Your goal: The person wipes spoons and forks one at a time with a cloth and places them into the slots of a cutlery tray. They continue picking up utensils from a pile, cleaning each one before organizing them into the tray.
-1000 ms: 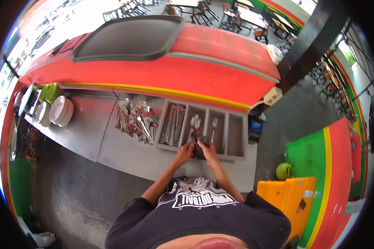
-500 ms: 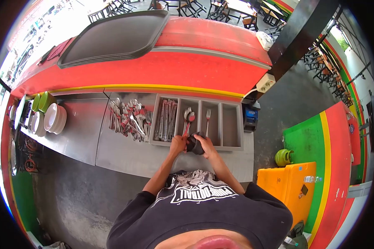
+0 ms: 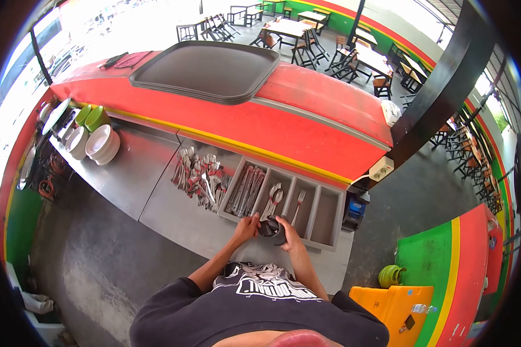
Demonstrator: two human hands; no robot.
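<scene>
At the front edge of the grey cutlery tray (image 3: 329,247), my right hand (image 3: 289,232) is wrapped round a dark, crumpled item (image 3: 273,230), perhaps a cloth. My left hand (image 3: 248,226) is closed at its left side; what its fingers pinch is too small to name. Just beyond the hands, spoons (image 3: 276,195) lie in the tray's second compartment. A fork (image 3: 298,205) is in the third, and wrapped cutlery (image 3: 246,191) fills the first. Left of the tray, a loose pile of spoons and forks (image 3: 197,173) rests on the metal counter (image 3: 162,211).
Stacked dark serving trays (image 3: 208,69) lie on the red ledge (image 3: 318,139) behind the counter. White bowls (image 3: 102,144) and green bowls (image 3: 96,117) stand at the left. A black pillar (image 3: 431,98) rises at the right, near a blue-and-black device (image 3: 355,211).
The camera view has turned and shifted, so the counter appears tilted. My hands stay at the tray's front edge, with the left fingers now slightly apart from the dark item's middle.
</scene>
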